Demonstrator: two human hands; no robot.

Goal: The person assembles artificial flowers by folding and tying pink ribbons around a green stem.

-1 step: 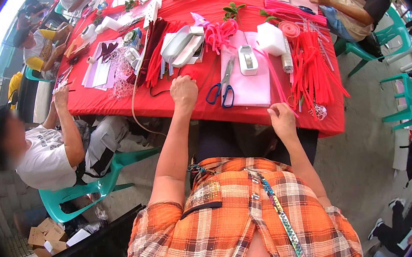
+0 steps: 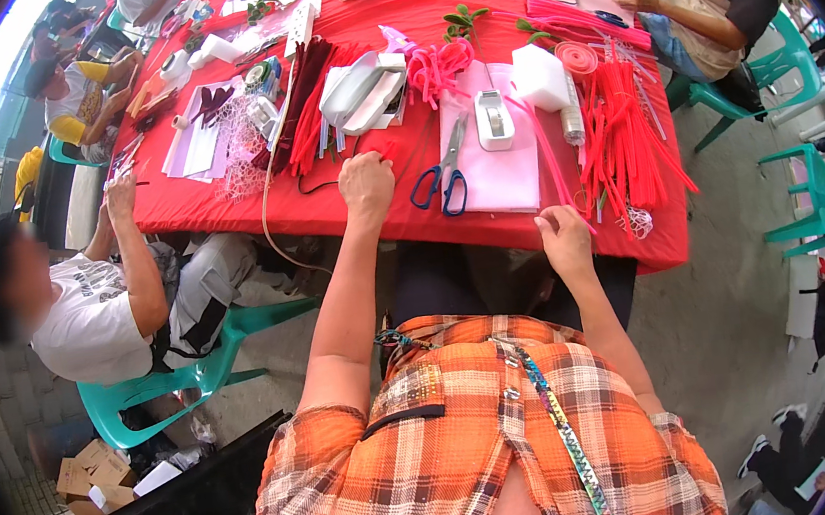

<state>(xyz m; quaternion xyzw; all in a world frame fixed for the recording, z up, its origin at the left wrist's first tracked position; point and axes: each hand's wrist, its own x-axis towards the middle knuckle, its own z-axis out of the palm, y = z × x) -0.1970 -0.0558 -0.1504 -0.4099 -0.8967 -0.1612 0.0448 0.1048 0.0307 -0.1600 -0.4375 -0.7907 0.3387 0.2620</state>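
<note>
L hand (image 2: 366, 180) clenched on red table (image 2: 378, 216), blue-handled scissors (image 2: 443, 179) just right, R hand (image 2: 565, 239) loose at edge

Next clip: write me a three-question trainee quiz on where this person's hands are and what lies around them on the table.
1. True or false: the left hand holds the scissors.
2. The right hand rests at: A) the table's near edge, B) the white box, C) the tape dispenser.
3. What colour are the scissors' handles?

Key: 1 false, it rests closed beside them; 2 A; 3 blue.
</note>
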